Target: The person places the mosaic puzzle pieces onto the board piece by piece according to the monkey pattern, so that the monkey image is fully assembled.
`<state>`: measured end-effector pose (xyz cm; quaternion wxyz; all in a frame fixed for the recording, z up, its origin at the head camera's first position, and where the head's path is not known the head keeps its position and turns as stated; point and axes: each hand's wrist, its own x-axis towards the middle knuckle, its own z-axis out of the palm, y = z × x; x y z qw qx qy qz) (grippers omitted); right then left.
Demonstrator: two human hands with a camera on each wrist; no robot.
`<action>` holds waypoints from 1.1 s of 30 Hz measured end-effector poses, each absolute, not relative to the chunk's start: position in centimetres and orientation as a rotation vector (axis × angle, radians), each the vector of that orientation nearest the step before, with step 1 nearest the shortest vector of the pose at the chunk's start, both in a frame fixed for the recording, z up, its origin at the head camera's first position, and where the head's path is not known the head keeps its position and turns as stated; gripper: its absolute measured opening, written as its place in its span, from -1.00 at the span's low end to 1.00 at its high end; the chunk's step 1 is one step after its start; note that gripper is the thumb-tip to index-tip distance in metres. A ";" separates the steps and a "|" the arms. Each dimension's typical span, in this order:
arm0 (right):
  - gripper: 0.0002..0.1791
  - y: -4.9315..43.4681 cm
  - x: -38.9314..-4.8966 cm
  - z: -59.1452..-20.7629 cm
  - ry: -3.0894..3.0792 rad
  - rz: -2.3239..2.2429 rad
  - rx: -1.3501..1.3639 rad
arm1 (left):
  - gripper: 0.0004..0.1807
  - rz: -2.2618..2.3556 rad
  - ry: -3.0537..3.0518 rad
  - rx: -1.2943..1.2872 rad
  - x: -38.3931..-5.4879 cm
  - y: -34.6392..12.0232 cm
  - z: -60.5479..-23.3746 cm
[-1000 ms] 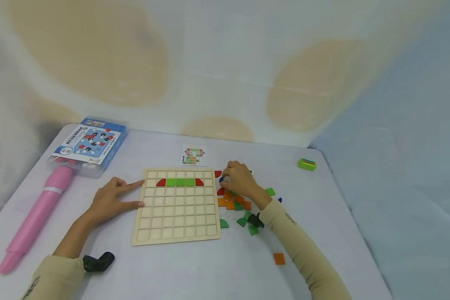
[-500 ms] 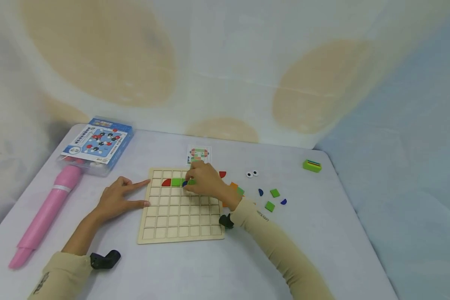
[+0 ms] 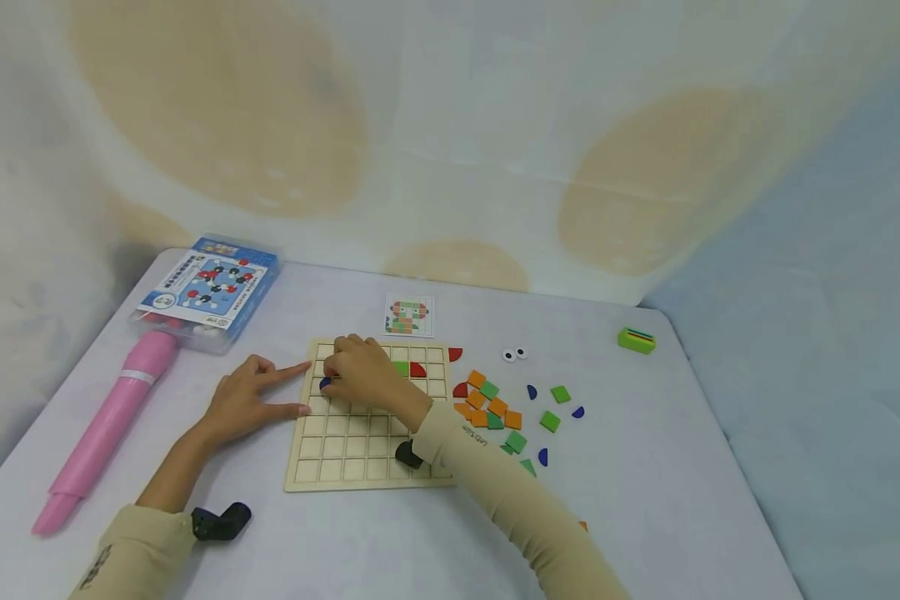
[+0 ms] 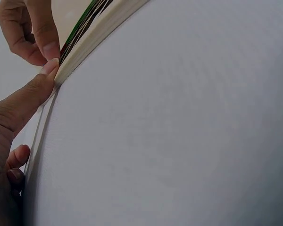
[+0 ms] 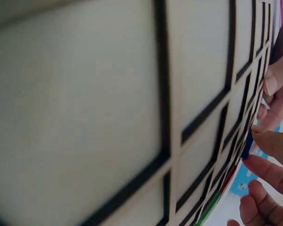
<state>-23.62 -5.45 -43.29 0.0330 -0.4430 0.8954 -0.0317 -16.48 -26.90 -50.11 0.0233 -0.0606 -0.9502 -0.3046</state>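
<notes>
A wooden grid board [image 3: 354,469] lies flat in the head view. My left hand [image 3: 243,400] rests at its left edge, thumb and index finger stretched out and touching the rim. Over the board's upper left, my right hand [image 3: 363,372] pinches a small blue half-round tile [image 3: 325,383] between thumb and fingertips. The right wrist view also shows that blue tile [image 5: 248,143] between the fingertips, at the far side of the grid. A green square tile [image 3: 401,367] and a red quarter-round tile [image 3: 417,370] sit in the upper grid; the right hand hides the tiles left of them.
Right of the board lie loose orange tiles [image 3: 497,407], green tiles [image 3: 550,421], blue tiles [image 3: 543,457] and two googly eyes [image 3: 515,354]. A pattern card [image 3: 409,316] lies behind the board. Left stand a boxed molecule set [image 3: 208,283] and a pink stick [image 3: 112,417]. A lime-green block [image 3: 636,340] is far right.
My right hand has picked up the blue half-round tile from the loose pieces and carried it left across the board to its left columns. The left hand has stayed at the board's edge.
</notes>
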 end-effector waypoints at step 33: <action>-0.78 -5.9 -23.4 -43.3 2.732 0.011 -1.389 | -0.17 -0.921 -2.958 -0.197 -16.5 -26.9 -50.2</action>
